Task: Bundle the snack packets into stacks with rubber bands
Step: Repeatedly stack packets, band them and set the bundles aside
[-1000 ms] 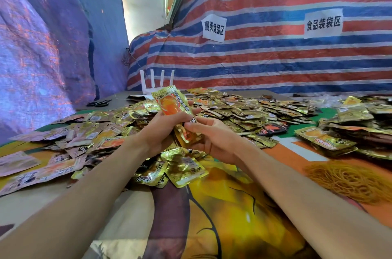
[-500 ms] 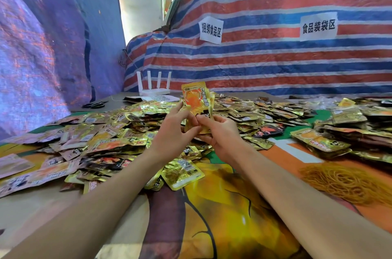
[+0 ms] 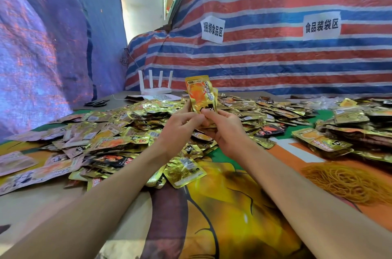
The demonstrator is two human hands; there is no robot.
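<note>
The left hand [image 3: 180,123] and the right hand [image 3: 222,129] meet above the counter [image 3: 38,205], thumbs and fingers curled round the lower end of a small upright stack of gold snack packets [image 3: 200,94]; the front packet faces the camera with an orange picture on it, and the edge of at least one more packet shows just behind it on its right side; how many are in the stack cannot be told.

Under and beyond both hands lies a wide loose heap of packets [image 3: 127,131], mostly gold with a few dark ones, spreading far out to the left of the left hand; one gold packet [image 3: 183,171] lies face down at the near edge of the heap, between the two forearms.

Well to the right of the right hand sit piled packets [image 3: 350,125]; nearer the person on that side lies a tangle of yellow rubber bands [image 3: 347,180] on the printed cloth [image 3: 222,216].

Beyond the hands, at the far edge of the counter, stands a white router [image 3: 156,86] with four antennas; black scissors [image 3: 96,103] lie to its left; a striped tarpaulin [image 3: 275,63] behind carries two paper signs [image 3: 212,29].
</note>
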